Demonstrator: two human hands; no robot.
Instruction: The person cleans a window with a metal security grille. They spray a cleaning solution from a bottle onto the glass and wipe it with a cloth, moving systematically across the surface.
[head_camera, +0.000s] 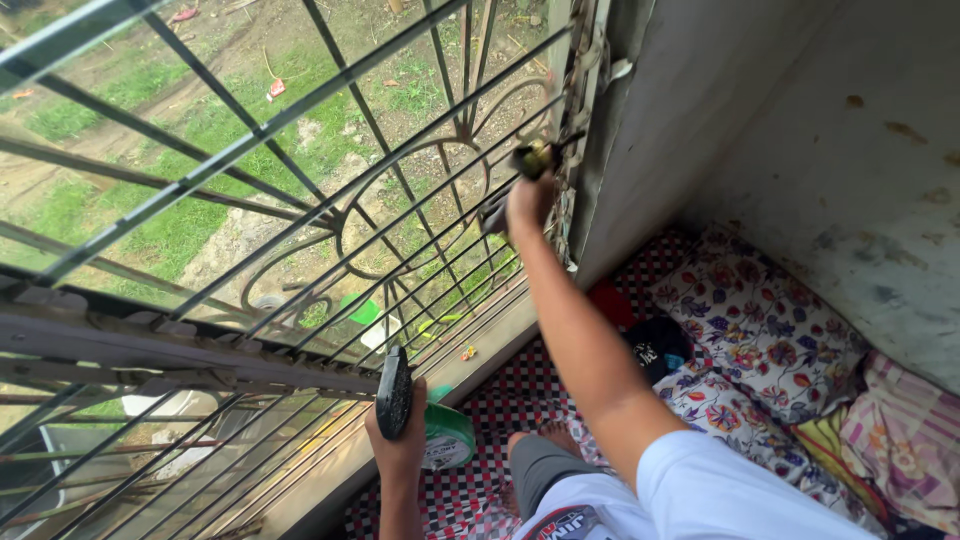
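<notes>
Left hand: your left hand (400, 440) is closed around a black brush (393, 392), held upright against the window grille (300, 200).
Right hand: your right hand (527, 200) is raised to the grille's right edge, fingers curled on a small yellowish object (535, 158); what it is cannot be told.
Bottle: a green bottle (447, 435) stands on the sill just beside your left hand.
Bedding: floral pillows (760, 330) lie below on the right.

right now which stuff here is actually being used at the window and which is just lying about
In use:
- right hand holding a small brush-like tool at the window grille
- left hand holding a dark flat object
- green container close by the left hand

Lying about:
- floral pillow
- striped pink cloth
- dark cloth
- checkered mat
</notes>
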